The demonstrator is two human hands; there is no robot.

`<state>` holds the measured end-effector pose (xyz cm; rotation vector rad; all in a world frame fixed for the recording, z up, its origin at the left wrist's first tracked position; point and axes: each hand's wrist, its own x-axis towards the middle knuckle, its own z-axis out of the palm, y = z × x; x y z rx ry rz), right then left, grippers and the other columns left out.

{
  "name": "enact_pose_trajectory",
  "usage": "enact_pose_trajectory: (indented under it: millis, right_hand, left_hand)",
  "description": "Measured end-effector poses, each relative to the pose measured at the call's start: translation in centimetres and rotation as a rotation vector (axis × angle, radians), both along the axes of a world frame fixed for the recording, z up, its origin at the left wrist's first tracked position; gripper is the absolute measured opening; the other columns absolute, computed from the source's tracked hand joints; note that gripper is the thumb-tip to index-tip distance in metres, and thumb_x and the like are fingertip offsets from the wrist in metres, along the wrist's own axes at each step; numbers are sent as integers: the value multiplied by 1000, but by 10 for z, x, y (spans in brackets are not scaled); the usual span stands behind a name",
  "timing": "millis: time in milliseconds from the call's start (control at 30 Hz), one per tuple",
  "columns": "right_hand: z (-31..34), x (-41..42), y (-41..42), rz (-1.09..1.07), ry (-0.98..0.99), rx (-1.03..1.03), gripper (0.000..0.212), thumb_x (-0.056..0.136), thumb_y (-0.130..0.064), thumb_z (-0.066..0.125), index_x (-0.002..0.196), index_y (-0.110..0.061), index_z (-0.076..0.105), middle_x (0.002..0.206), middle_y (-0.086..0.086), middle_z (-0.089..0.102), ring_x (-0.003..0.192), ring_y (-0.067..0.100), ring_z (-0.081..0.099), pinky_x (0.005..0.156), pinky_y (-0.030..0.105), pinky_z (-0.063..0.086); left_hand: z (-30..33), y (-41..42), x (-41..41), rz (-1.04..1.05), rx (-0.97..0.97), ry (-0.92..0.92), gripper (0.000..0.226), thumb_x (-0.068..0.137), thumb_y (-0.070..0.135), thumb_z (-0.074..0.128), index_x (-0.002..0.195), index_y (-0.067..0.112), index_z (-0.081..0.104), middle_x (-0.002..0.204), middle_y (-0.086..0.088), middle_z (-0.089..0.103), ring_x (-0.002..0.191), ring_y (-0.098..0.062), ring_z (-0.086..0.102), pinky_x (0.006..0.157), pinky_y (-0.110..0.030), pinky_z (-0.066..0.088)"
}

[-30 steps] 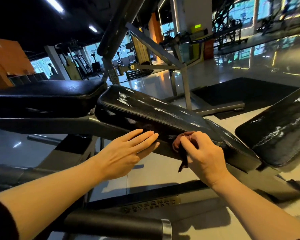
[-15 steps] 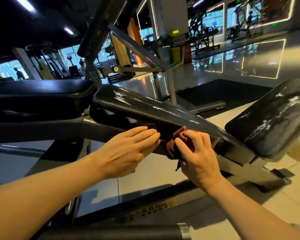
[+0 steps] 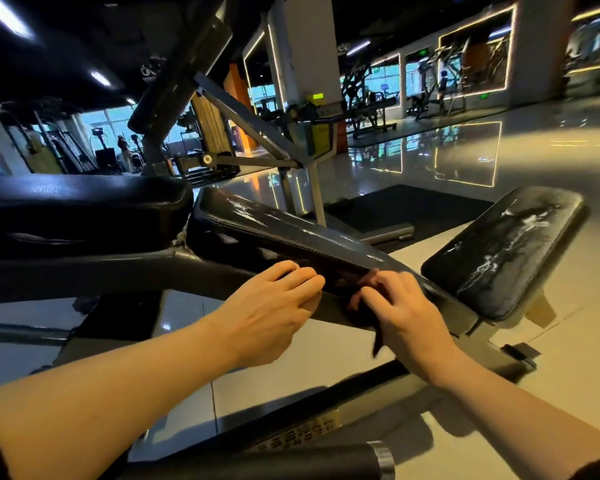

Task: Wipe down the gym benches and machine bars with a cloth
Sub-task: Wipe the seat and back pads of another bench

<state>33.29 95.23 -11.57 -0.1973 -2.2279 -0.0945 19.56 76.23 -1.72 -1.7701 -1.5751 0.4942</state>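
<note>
A glossy pale tiled floor (image 3: 551,161) mirrors lit window frames and distant gym machines under a dark ceiling with strip lights. In the foreground a black vinyl bench pad (image 3: 291,237) slopes down to the right on a grey steel frame (image 3: 118,271), its top streaked with sheen. The left hand (image 3: 271,317) lies flat with straight fingers together against the pad's near edge. Just beside it, the right hand (image 3: 402,313) curls around a dark reddish cloth (image 3: 364,296), pressing it to the same edge; a corner hangs below the hand. A second scuffed pad (image 3: 506,251) sits to the right, and a black floor mat (image 3: 402,206) lies behind.
</note>
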Motion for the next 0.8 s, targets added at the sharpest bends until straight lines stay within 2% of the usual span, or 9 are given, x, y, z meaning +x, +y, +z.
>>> enact_pose_trajectory:
  millis: [100,233,367,467,567,633,700,733,800]
  right_hand:
    - [-10,10,10,-44,91,-202,32,67,-4,81,93,-14,65,97,7,55,85,22,54,63,25,47]
    - [20,-9,-30,44,250,-61,37,72,-15,68,108,-6,60,105,16,58,93,26,55,71,24,48]
    - [12,-23,-36,27,200,-3,31,77,-14,64,106,-8,60,103,15,60,82,27,56,52,29,51]
    - [-4,-17,-19,-92,201,3,42,70,-13,66,111,-10,58,102,16,61,81,28,56,48,28,46]
    - [-15,-14,-14,-160,223,-199,63,61,-13,81,116,-12,49,103,17,57,78,29,58,46,27,46]
    - [-16,-19,-21,-169,255,-340,72,58,-11,87,116,-12,45,104,17,55,70,27,59,49,22,44]
    - [-13,-27,-33,-133,311,-437,74,60,-6,87,119,-14,43,111,15,49,72,28,62,55,22,48]
    - [-10,-31,-39,-100,327,-426,74,61,-5,87,121,-15,44,114,13,45,79,31,63,60,24,52]
    - [-7,-34,-45,-8,297,-238,69,66,-13,84,124,-13,46,121,14,43,96,33,60,73,27,53]
  left_hand:
    - [-10,3,5,18,-16,41,57,73,31,74,122,4,63,131,-12,56,126,-28,49,110,-45,31]
    - [-6,-2,6,16,-41,65,53,70,30,75,116,5,67,129,-12,58,124,-29,50,110,-45,29]
    - [8,-8,-4,-43,-112,96,61,66,26,79,121,7,64,131,-13,59,123,-30,54,106,-43,31]
    - [13,-14,-12,-43,-127,121,69,68,23,77,131,6,55,136,-14,55,126,-30,52,107,-44,30]
    - [6,-16,-13,-43,-79,126,72,68,23,76,134,6,53,139,-14,53,129,-30,49,109,-47,27]
    - [-1,-14,-11,-42,-53,124,74,67,27,76,134,7,53,139,-13,53,130,-28,48,109,-48,25]
    - [-3,-13,-12,-56,-45,106,72,68,28,76,134,9,54,139,-11,53,129,-27,49,109,-48,25]
    - [-3,-12,-13,-60,-42,92,71,68,28,75,133,10,54,139,-10,53,129,-27,49,109,-48,25]
    - [-3,-11,-15,-61,-36,68,66,69,29,75,130,11,57,138,-9,54,129,-26,49,110,-48,24]
